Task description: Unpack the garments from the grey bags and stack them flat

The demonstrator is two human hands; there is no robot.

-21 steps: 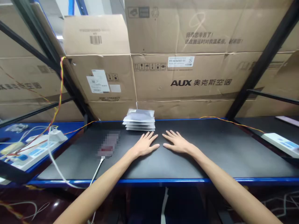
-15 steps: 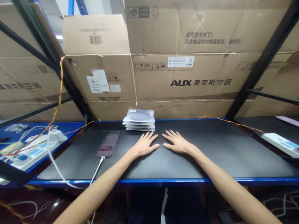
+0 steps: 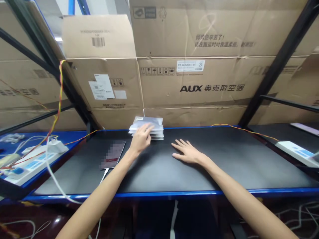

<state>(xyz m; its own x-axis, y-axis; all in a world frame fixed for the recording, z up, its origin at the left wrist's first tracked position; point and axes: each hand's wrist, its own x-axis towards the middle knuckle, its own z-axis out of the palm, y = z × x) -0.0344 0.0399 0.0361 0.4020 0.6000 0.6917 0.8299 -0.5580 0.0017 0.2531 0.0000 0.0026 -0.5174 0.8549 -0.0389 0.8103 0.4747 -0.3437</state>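
Observation:
A stack of pale, flat plastic packets (image 3: 157,122) lies at the back edge of the black work surface. My left hand (image 3: 141,138) is raised in front of it, slightly blurred, thumb and fingers apart and holding nothing. Its fingertips overlap the front of the stack; whether they touch it I cannot tell. Palm down on the black mat (image 3: 159,172), my right hand (image 3: 186,151) rests flat with its fingers spread. A phone (image 3: 114,154), partly pixelated, lies left of my left hand with a white charging cable (image 3: 105,174) plugged in.
Large cardboard sheets (image 3: 211,116) form a wall behind the surface. A white power strip (image 3: 296,152) sits at the right, another power strip (image 3: 32,166) with tangled cables at the left. Black metal posts (image 3: 271,73) rise on both sides. A blue edge (image 3: 174,194) runs along the front.
My left hand has lifted from the mat and moved left and forward to the packet stack. My right hand stays flat on the mat. The view has shifted slightly.

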